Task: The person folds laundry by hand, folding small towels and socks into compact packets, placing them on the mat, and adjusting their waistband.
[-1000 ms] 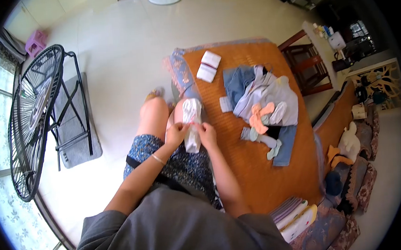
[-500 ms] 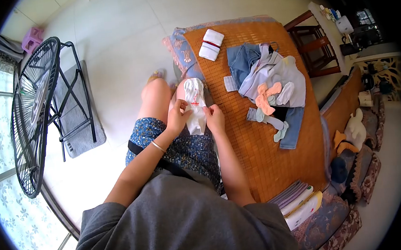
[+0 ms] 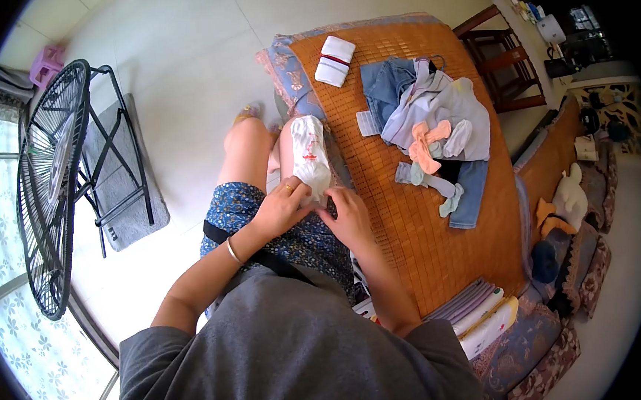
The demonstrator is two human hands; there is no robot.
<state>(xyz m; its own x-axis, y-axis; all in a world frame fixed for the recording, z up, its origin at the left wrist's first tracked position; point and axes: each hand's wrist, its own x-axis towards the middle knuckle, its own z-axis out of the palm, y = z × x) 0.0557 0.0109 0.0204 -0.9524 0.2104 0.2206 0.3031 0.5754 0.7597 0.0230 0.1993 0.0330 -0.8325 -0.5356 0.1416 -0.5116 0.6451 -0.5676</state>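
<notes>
A pair of white socks (image 3: 307,143) with a small red print lies lengthwise over my thigh, one on top of the other as far as I can see. My left hand (image 3: 284,205) pinches the near end of the socks, its fingers curled over the cloth. From the other side my right hand (image 3: 347,214) grips the same end, thumb and fingertips close to my left hand. The gathered cloth between the fingertips is partly hidden. To the right lie peach socks (image 3: 427,146), on top of a pale lilac-grey garment (image 3: 463,108) and blue jeans (image 3: 472,193).
A woven mat (image 3: 406,261) covers the seat at my right. On it are a folded white bundle with a red stripe (image 3: 334,61) and a stack of folded clothes (image 3: 485,315). A black corded chair (image 3: 45,189) stands left, a wooden chair (image 3: 500,61) beyond the mat.
Both hands have moved toward my body, from the socks' sides to their near end, and closer together. That end is now bunched up and folded in my fingers.
</notes>
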